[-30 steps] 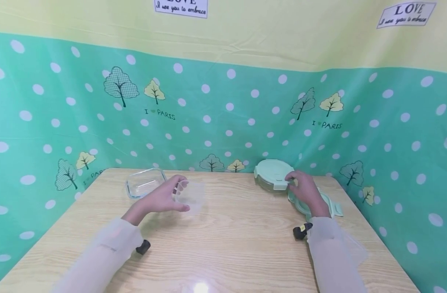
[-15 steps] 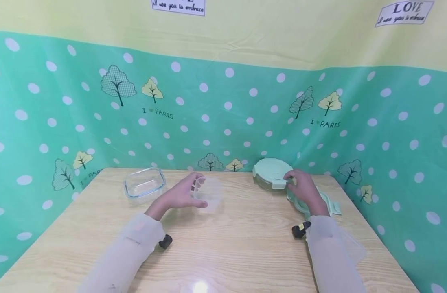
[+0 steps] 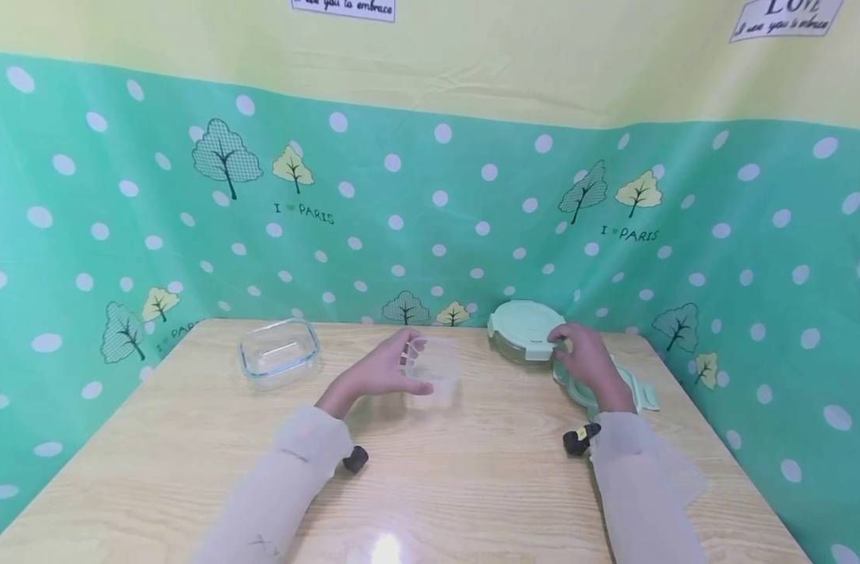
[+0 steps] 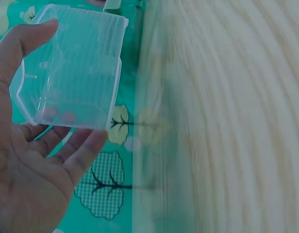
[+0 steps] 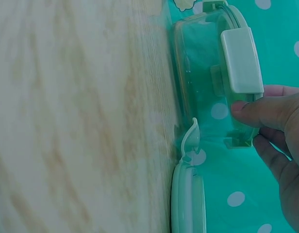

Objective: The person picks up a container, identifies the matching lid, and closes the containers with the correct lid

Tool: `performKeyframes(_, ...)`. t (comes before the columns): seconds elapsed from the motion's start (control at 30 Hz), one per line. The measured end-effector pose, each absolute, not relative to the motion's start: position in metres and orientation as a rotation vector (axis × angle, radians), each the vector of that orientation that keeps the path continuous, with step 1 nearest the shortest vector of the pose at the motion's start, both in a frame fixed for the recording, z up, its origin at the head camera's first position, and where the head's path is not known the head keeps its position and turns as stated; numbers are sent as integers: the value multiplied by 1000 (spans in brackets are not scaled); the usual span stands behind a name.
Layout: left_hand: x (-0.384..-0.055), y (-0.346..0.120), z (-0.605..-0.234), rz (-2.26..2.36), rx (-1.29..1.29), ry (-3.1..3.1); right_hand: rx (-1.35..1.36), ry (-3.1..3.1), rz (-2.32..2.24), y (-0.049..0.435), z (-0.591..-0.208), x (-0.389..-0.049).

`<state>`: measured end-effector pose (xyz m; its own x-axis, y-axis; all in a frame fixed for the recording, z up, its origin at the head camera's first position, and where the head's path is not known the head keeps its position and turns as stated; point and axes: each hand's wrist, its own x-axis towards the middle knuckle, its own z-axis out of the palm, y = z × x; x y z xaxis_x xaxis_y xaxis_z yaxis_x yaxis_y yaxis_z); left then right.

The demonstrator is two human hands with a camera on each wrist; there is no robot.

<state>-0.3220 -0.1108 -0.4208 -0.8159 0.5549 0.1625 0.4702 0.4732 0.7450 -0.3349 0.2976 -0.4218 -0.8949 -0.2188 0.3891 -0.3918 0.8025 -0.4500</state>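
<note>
My left hand holds a clear, ribbed plastic box between thumb and fingers. In the left wrist view that box is tilted and stands apart from the tabletop. My right hand pinches the rim of a round glass food container with a mint green lid. The right wrist view has the thumb at the lid's edge, just below a side clip, and the fingers on the other side. A loose mint green lid lies on the table beside the container, partly hidden by my right hand in the head view.
A rectangular glass dish without a lid stands at the table's back left. Beside my right sleeve lies a flat, see-through sheet-like piece. Polka-dot curtains border the wooden table at the back and sides.
My left hand has carried the clear plastic box rightward, away from the glass dish and nearer the round container. My right hand keeps its place at the container's rim.
</note>
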Motion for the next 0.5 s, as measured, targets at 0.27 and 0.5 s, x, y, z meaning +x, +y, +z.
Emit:
performKeyframes(0.27, -321, -84, -423, 1295, 942, 2541, 452, -2677, 768, 297, -420, -333)
performKeyframes(0.5, -318, -72, -426, 1268, 960, 2522, 438, -2690, 780, 296, -419, -334)
